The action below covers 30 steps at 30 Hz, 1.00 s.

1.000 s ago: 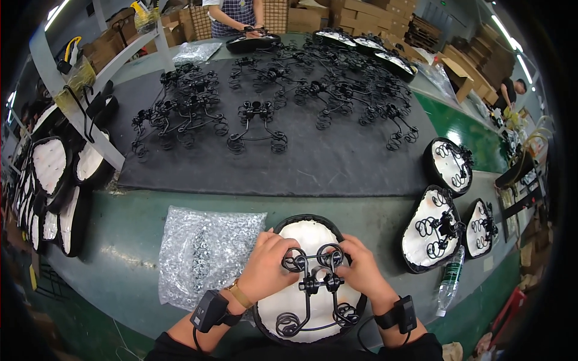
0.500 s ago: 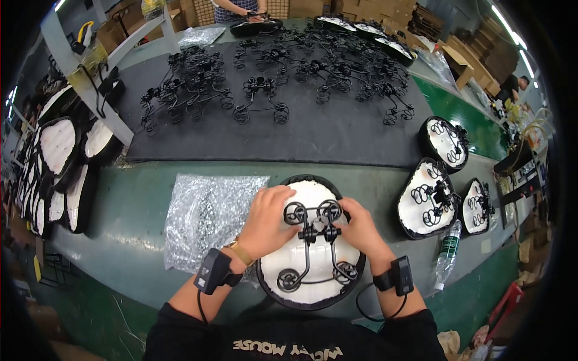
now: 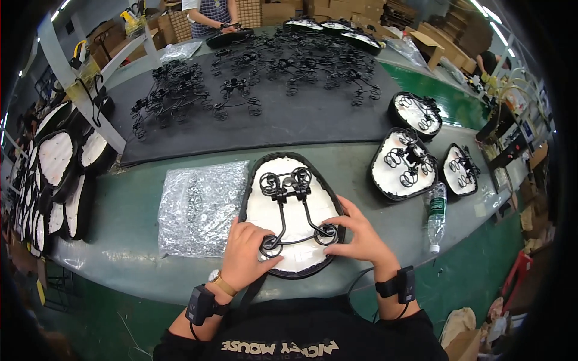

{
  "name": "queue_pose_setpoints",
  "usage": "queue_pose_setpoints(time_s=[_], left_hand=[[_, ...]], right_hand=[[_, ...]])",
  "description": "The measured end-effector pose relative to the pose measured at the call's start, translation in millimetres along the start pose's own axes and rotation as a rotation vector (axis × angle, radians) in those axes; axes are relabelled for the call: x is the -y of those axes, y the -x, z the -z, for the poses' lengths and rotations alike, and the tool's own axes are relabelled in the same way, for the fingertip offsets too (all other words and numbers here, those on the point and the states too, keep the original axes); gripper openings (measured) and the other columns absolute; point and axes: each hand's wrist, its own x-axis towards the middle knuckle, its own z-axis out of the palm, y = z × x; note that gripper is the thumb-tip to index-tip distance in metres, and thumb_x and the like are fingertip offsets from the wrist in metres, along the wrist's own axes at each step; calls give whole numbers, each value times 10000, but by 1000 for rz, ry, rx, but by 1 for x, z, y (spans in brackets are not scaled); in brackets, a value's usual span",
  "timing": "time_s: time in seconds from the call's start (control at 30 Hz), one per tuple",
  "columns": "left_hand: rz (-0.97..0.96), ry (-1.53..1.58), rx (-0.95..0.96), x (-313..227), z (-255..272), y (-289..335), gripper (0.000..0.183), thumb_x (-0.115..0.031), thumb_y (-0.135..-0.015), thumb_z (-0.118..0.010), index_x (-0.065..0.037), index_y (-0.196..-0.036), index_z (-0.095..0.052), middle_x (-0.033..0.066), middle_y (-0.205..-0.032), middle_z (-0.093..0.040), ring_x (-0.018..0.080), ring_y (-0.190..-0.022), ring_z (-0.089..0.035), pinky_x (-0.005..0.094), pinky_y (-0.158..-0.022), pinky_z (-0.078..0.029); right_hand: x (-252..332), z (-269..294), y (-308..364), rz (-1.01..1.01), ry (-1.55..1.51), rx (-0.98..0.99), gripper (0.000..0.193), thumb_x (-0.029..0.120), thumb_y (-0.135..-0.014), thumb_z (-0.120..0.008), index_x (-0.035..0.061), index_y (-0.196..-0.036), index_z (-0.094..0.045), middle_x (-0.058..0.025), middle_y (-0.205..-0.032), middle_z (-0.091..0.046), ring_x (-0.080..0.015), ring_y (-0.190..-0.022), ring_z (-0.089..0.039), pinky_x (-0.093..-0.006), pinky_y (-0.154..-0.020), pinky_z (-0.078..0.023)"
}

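An upturned bicycle saddle (image 3: pixel 289 215) lies in front of me, its underside white and its rim black. On it rests a black wire spring frame (image 3: pixel 295 193) with a clamp and coils at the far end and two coils near me. My left hand (image 3: pixel 245 248) closes its thumb and fingers around the near left coil, at the saddle's edge. Around the near right coil, my right hand (image 3: pixel 361 236) does the same, with its index finger along the rim. The fingertips under the rim are hidden.
Bubble wrap (image 3: pixel 201 209) lies left of the saddle. Several spring frames (image 3: pixel 238 99) crowd a black mat (image 3: pixel 253 133). Saddles with frames (image 3: pixel 404 163) and a water bottle (image 3: pixel 436 218) stand right. Stacked saddles (image 3: pixel 57 157) fill the left. A co-worker (image 3: pixel 211 18) handles a saddle across the table.
Both my hands have moved from the far coils and clamp to the two near coils. The view has shifted somewhat. Across the table, more of the co-worker now shows.
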Motion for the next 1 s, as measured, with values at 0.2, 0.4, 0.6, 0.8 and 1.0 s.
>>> queue_pose_setpoints(time_s=[0.2, 0.4, 0.6, 0.8, 1.0], left_hand=[[14, 90, -26, -1, -4, 1, 455, -227, -709, -859, -52, -1062, -632, 89, -1051, -623, 336, -1103, -514, 466, -1061, -393], [-17, 93, -51, 0, -9, 2, 454, -210, -712, -852, -35, -1058, -615, 114, -1060, -622, 342, -1109, -504, 428, -997, -422], [130, 263, -78, 3, -12, 7, 466, -148, -695, -855, -22, -1069, -606, 123, -1058, -617, 330, -1125, -504, 417, -994, -423], [71, 197, -96, -10, -5, -1, 460, -143, -696, -847, -37, -1084, -624, 97, -1013, -631, 314, -1111, -516, 413, -985, -422], [48, 161, -165, -7, -11, -1, 402, -146, -680, -829, -65, -1037, -662, 75, -955, -642, 323, -1050, -540, 420, -978, -420]], right_hand=[[-7, -12, 9, -5, 148, -85, 548, 242, -648, -925, 63, -1131, -740, -240, -1554, -382, -386, -1408, -434, -418, -1130, -405], [4, -21, 6, -58, 103, -161, 514, 158, -615, -937, 39, -1076, -744, -222, -1498, -450, -363, -1357, -491, -408, -1107, -421], [-17, -27, 9, -122, 46, -198, 501, 232, -625, -946, 44, -1046, -750, -209, -1444, -519, -345, -1256, -582, -399, -1004, -509], [-16, -30, 8, -86, 94, -226, 516, 201, -609, -953, 40, -1053, -745, -211, -1416, -547, -344, -1226, -608, -406, -999, -519], [-14, -30, 7, -128, 46, -180, 518, 191, -604, -954, 43, -1054, -745, -218, -1404, -552, -355, -1205, -623, -407, -985, -533]])
